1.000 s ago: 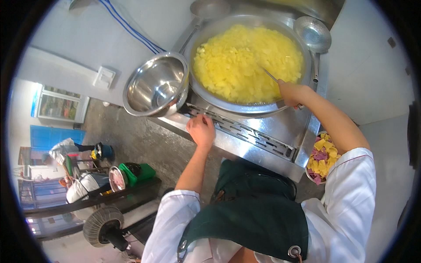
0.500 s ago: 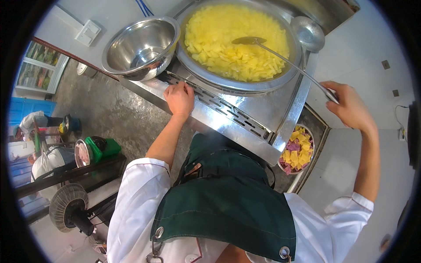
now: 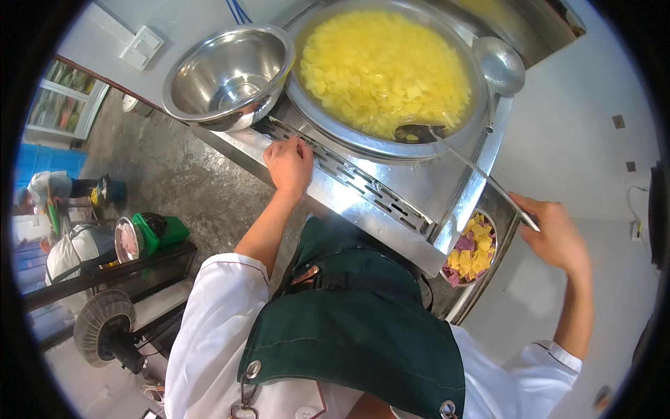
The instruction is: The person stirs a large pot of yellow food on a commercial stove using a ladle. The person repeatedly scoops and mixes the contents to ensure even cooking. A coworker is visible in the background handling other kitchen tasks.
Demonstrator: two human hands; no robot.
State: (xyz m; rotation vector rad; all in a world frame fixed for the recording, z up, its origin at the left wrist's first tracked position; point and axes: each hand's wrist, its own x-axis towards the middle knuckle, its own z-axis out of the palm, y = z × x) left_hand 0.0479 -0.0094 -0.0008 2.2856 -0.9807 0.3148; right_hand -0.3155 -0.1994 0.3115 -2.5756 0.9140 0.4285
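Observation:
My right hand [image 3: 555, 234] is closed round the end of the handle of a long metal wok spatula [image 3: 474, 167]. The blade dips into the near right edge of a large wok [image 3: 310, 112] of yellow potato slices [image 3: 384, 73] in liquid. My left hand [image 3: 288, 165] rests in a loose fist on the front edge of the steel stove [image 3: 391, 234], beside its slotted strip; nothing shows in its fingers. Left of the wok stands an empty steel bowl [image 3: 230, 73]. On the wok's right side lies a steel ladle [image 3: 499, 66].
Below the stove's right corner is a bowl of yellow and purple pieces [image 3: 472, 251]. A wall [image 3: 586, 133] rises at the right. Off to the left are a fan [image 3: 108, 328], a green bin [image 3: 164, 234] and a person [image 3: 52, 188] by a blue bucket.
The spatula blade has come from the middle of the potatoes to the near edge of the wok and sunk in. My right hand has lowered toward me; liquid now covers more of the slices.

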